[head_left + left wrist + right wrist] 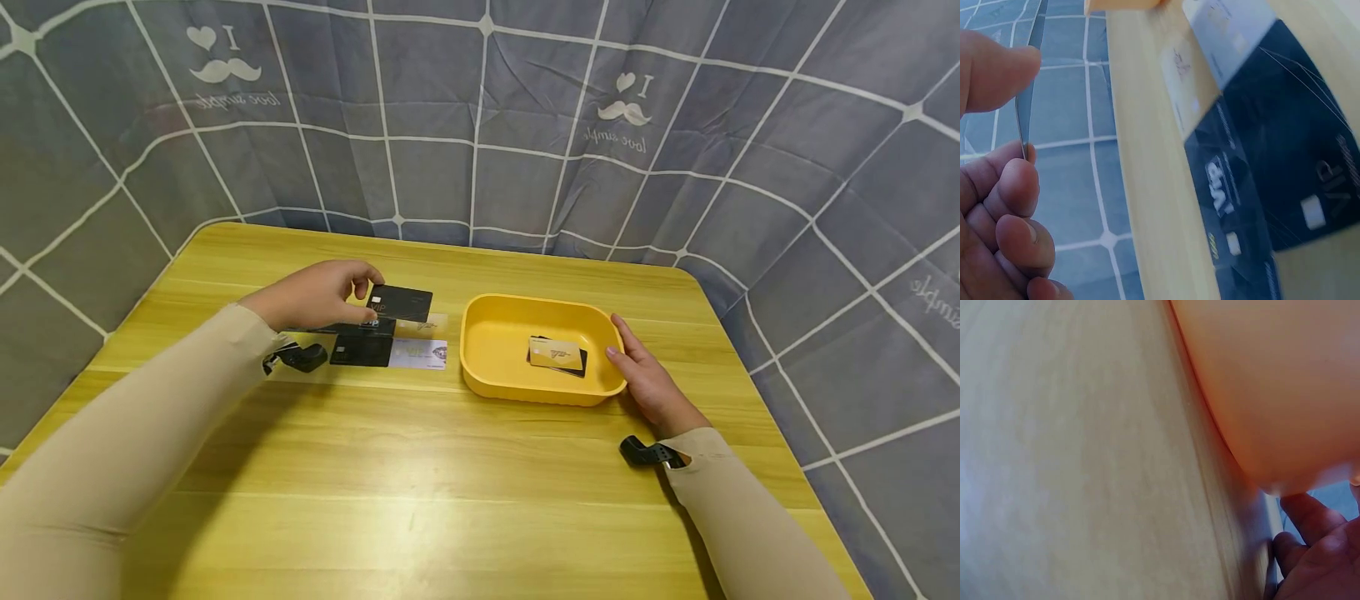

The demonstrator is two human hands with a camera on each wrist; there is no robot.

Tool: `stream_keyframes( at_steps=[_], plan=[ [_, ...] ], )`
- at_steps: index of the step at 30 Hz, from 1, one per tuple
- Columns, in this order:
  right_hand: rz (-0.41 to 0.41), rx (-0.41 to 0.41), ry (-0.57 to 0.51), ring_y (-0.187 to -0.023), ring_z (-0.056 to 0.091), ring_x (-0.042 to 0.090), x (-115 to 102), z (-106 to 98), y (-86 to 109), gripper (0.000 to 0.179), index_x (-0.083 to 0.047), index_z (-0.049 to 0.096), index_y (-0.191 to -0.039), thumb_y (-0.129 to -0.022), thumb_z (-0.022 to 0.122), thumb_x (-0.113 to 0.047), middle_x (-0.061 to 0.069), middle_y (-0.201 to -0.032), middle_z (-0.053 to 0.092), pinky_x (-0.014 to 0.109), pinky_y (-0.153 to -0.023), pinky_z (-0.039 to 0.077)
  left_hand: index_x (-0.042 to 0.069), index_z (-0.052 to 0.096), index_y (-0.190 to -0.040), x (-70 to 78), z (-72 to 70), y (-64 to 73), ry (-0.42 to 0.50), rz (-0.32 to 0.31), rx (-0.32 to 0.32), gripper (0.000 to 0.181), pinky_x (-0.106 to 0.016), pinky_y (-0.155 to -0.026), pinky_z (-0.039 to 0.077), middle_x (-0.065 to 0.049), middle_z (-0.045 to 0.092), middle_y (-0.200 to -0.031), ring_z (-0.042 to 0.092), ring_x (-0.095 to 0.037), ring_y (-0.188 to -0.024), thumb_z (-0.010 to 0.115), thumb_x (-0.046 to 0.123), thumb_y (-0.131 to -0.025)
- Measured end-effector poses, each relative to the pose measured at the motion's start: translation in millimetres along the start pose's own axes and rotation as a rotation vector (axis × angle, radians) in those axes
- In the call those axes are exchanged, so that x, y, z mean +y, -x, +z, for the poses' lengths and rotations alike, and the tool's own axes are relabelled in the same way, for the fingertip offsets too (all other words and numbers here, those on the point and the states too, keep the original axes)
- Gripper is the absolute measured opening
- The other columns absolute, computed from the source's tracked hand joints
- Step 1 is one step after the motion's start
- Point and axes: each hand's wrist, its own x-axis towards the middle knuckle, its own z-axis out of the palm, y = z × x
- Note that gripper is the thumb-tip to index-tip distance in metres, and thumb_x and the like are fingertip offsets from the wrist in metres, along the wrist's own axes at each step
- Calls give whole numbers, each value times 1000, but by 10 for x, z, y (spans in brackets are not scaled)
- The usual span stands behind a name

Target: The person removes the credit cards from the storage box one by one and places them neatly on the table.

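Observation:
My left hand (322, 293) pinches a black VIP card (405, 303) between thumb and fingers, above the other cards. The left wrist view shows the held card nearly edge-on. Below it on the table lie black cards (360, 352), a white card (417, 354) and a pale gold card (429, 323), side by side and partly hidden by the hand. My right hand (654, 379) grips the right end of a yellow plastic basin (540, 393), thumb at the rim and fingers outside. Inside the basin, a gold card (553, 352) lies over a dark card (577, 369).
The wood-grain table (420, 483) has rounded far corners. A grey checked curtain (435, 100) hangs behind it and along both sides. Black bands (651, 454) are on both wrists.

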Motion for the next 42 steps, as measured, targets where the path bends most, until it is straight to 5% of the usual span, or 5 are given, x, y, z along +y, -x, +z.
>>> stream_keyframes(
  at_steps=[12,27,42],
  plan=[
    [0,-41,12,-163,13,37,-9,-110,68,70,-29,-4,-170,-115,39,-28,5,-179,-5,10,-97,48,5,59,-137,-57,92,347,18,-74,9,52,-38,-71,41,-8,57,-102,49,-20,-75,77,31,-96],
    [11,-88,20,-163,14,35,13,-291,203,69,-33,-2,-170,-115,39,-29,4,-179,-4,9,-98,47,1,59,-136,100,315,757,40,-141,50,49,-37,-78,42,-7,58,-99,51,-19,-83,77,22,-95],
    [27,-80,4,-163,13,35,-47,-202,334,70,-31,-3,-170,-115,39,-27,3,-179,-5,12,-99,48,1,62,-133,-112,298,985,24,-139,36,47,-34,-74,40,-5,55,-95,49,-17,-80,79,22,-95]
  ],
)
